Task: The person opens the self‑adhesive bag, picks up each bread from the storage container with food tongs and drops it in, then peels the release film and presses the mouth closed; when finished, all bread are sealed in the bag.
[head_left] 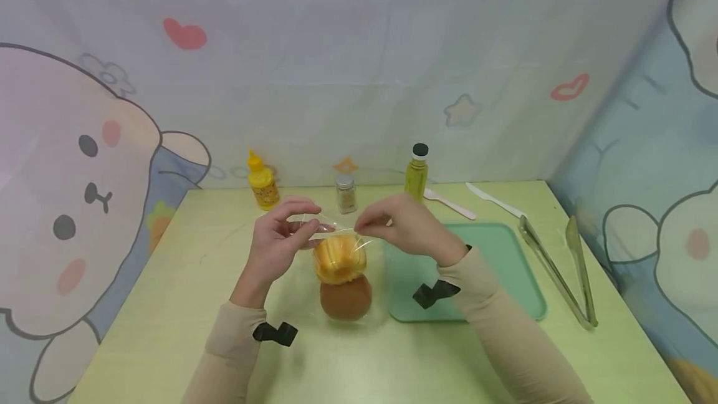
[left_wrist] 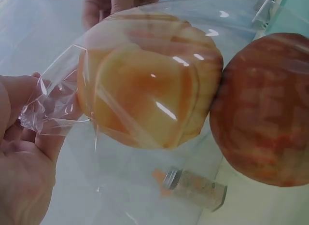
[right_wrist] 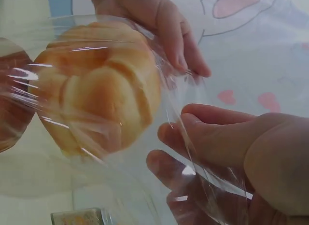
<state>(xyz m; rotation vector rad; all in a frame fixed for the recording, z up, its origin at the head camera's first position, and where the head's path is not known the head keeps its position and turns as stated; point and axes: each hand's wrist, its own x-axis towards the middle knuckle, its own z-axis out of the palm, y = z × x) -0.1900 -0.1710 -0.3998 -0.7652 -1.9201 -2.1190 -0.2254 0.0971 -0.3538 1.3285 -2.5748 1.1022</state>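
Pinching the open top edge of a clear plastic bag (head_left: 336,229), both hands work above the table (head_left: 168,304): the left hand (head_left: 277,239) grips the film on its side between thumb and fingers, and the right hand (head_left: 406,223) nips the opposite edge between thumb and fingertips. The film itself is barely legible from the head view, showing only as glints; the wrist views confirm it, creased and bunched against the left palm. Inside lie a pale golden bun (head_left: 339,259) and a darker brown bun (head_left: 345,298), touching each other, the brown one nearer the person. The bag's long axis runs from the person toward the far wall, its mouth at the far, raised end. The bag's lower outline on the table cannot be traced with certainty. Just to the right sits a green tray (head_left: 505,254), its near left corner partly covered by the right wrist. Metal tongs (head_left: 561,267) lie beyond the tray. A yellow squeeze bottle (head_left: 262,181), a small spice jar (head_left: 346,192) and an oil bottle (head_left: 417,173) stand along the back edge.
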